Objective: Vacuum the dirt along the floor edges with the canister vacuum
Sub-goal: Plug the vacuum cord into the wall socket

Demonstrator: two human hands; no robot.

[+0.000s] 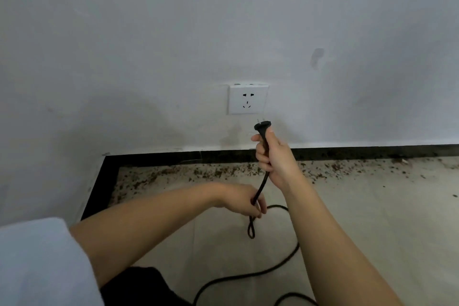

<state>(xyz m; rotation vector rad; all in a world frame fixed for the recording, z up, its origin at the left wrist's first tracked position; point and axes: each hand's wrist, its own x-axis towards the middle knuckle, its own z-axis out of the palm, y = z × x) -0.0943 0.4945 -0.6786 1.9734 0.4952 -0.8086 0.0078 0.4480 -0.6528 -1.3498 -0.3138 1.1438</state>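
Observation:
My right hand grips the black power plug just behind its head, prongs up, a little below and right of the white wall socket. My left hand holds the black cord lower down, fingers curled round it. The cord loops across the pale floor tiles and runs off the bottom edge. Brown dirt lies scattered along the floor edge by the dark skirting. The canister vacuum is out of view.
A white wall with scuff marks fills the upper half. The dark skirting turns a corner at the left. A white sleeve covers my left upper arm at the bottom left.

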